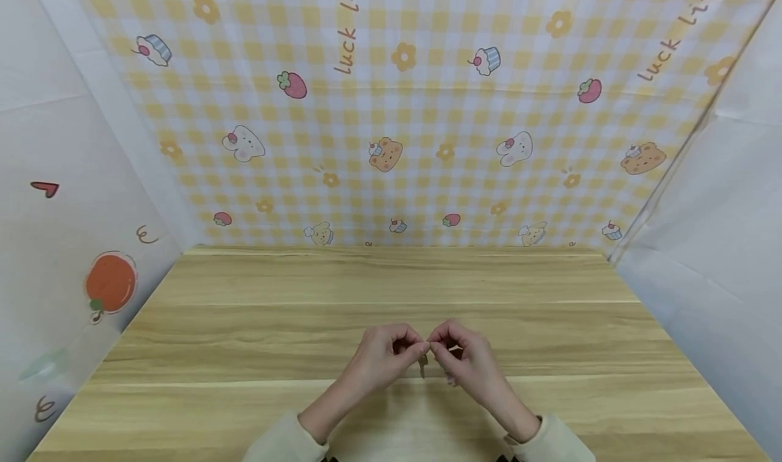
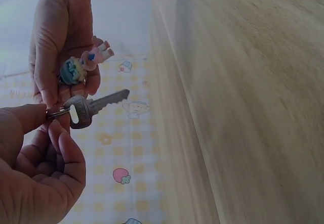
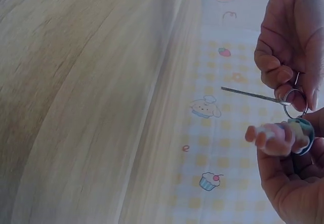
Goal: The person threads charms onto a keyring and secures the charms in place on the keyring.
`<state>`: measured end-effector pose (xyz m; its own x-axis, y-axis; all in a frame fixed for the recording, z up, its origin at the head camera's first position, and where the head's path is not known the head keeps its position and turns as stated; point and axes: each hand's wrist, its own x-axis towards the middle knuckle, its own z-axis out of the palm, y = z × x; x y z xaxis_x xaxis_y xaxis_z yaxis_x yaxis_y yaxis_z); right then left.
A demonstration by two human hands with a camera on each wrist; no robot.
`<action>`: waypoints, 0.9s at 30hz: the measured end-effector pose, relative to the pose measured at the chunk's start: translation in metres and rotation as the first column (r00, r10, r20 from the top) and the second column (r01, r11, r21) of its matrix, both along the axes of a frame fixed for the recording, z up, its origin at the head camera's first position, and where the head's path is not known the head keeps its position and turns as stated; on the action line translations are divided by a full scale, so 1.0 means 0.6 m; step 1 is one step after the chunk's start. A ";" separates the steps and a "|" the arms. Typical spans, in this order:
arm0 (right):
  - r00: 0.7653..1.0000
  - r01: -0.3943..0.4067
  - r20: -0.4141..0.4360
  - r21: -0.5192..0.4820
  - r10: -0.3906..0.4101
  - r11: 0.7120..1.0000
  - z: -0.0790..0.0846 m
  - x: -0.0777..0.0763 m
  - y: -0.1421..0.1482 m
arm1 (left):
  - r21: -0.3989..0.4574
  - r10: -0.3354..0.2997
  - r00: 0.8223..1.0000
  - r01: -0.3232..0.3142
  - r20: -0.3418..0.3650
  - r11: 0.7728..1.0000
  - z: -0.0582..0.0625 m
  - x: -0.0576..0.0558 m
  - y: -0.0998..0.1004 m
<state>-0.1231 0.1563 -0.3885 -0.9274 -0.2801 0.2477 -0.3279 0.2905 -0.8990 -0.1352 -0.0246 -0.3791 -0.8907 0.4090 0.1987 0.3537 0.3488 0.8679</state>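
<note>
Over the table, my left hand (image 1: 391,357) and right hand (image 1: 469,360) meet at their fingertips. Between thumb and finger, the left hand pinches a metal key ring (image 2: 59,113). The right hand's fingertips pinch at the ring's other side, where a small figurine charm (image 3: 276,139) hangs. That charm has pink and white parts with a teal piece, and it lies against the right hand's curled fingers. A silver key (image 2: 106,100) hangs from the ring, its blade pointing down toward the table. Fingers partly hide the ring in the head view.
The wood-grain table (image 1: 391,279) stretches beneath both hands. A yellow checked cloth (image 1: 379,109) with cartoon prints stands behind it. White sheets (image 1: 721,190) close off the left and right sides.
</note>
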 end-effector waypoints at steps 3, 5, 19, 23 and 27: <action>0.998 0.019 0.064 0.002 -0.019 1.000 0.003 0.000 -0.001 | 0.014 0.016 1.000 -0.016 -0.018 1.000 -0.001 0.001 0.002; 0.995 0.035 0.098 0.000 -0.035 0.999 0.004 0.000 -0.001 | 0.029 0.030 0.999 -0.029 -0.033 0.999 -0.004 0.001 0.003; 0.999 0.009 0.045 0.009 -0.010 1.000 0.002 0.001 0.002 | 0.017 -0.001 1.000 0.001 0.011 1.000 -0.003 0.000 0.005; 0.999 0.020 0.048 -0.002 -0.020 1.000 0.003 0.002 0.000 | 0.014 0.021 1.000 -0.021 -0.021 1.000 -0.003 0.002 0.006; 0.997 0.036 0.074 -0.024 -0.034 0.999 0.004 0.003 0.000 | 0.023 0.050 0.997 -0.049 -0.058 0.999 -0.004 0.004 0.008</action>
